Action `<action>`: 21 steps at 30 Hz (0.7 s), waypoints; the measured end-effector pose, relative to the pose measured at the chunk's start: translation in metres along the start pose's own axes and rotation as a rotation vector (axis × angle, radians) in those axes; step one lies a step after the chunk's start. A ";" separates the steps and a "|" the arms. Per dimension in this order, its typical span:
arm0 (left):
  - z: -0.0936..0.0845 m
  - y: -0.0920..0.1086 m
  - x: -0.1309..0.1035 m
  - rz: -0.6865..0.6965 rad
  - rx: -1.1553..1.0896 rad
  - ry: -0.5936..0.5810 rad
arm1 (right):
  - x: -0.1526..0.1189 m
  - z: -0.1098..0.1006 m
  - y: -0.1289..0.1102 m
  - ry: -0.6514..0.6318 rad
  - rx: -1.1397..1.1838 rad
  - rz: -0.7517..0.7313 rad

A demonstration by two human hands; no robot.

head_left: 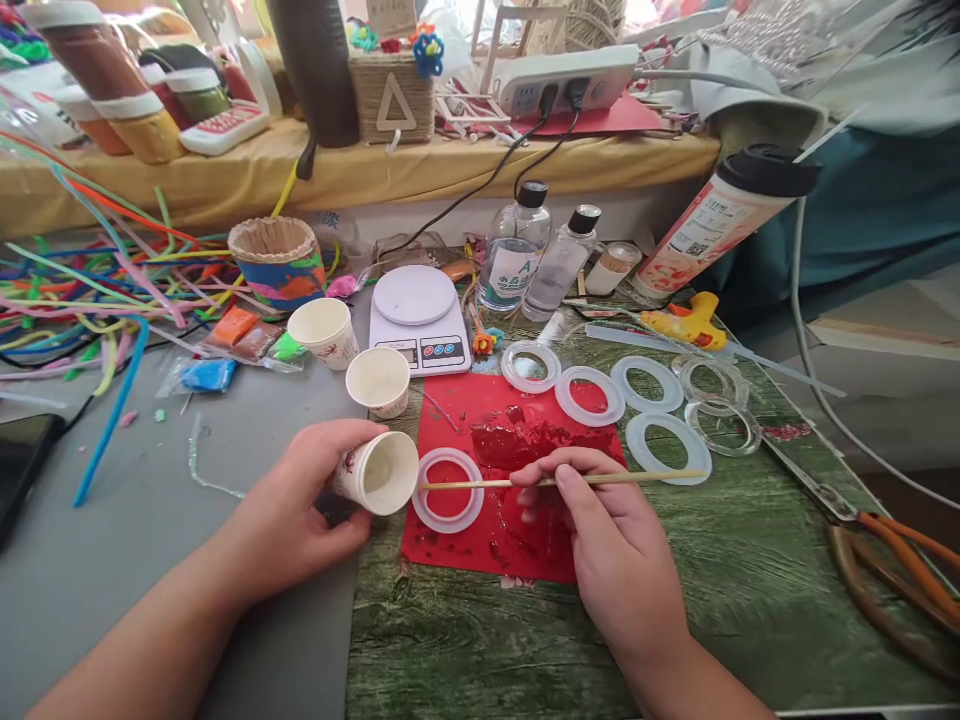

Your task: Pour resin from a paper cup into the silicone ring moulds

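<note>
My left hand (315, 495) is closed around a paper cup (386, 478), tipped to the right with its mouth facing a ring mold. That white translucent ring mold (474, 500) lies on a red sheet (525, 555) smeared with glossy wet patches. Between the thumb and fingers of my right hand (611, 525) is a thin wooden stick (637, 478), held level; its left tip is over the ring mold, close to the cup's rim. Two more paper cups (378, 380) stand upright behind the held one. Several other ring molds (590, 397) lie along the sheet's far edge and to the right.
A white kitchen scale (417, 320) stands behind the cups. Clear bottles (514, 250), a yellow glue gun (694, 322) and a tilted drink cup (720, 225) are at the back. Scissors (862, 530) lie at right. Pipe cleaners (135, 290) and clay packets (206, 375) spread at left.
</note>
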State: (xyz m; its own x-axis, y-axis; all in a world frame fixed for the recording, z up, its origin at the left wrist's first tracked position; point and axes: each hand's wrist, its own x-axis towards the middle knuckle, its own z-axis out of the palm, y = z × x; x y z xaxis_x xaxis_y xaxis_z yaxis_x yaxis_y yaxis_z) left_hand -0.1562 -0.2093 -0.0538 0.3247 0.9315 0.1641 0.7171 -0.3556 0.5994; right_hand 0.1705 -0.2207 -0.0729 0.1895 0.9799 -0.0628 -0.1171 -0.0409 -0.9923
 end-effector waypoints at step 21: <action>0.000 -0.006 -0.005 -0.014 0.024 0.006 | 0.012 -0.009 -0.023 -0.158 -0.073 0.193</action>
State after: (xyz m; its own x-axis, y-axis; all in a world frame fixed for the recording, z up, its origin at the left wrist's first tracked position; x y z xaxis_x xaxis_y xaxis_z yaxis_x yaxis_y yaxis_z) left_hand -0.1624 -0.2116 -0.0579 0.3109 0.9369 0.1601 0.7366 -0.3439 0.5824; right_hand 0.1845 -0.2097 -0.0521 0.0150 0.9706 -0.2403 -0.0648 -0.2388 -0.9689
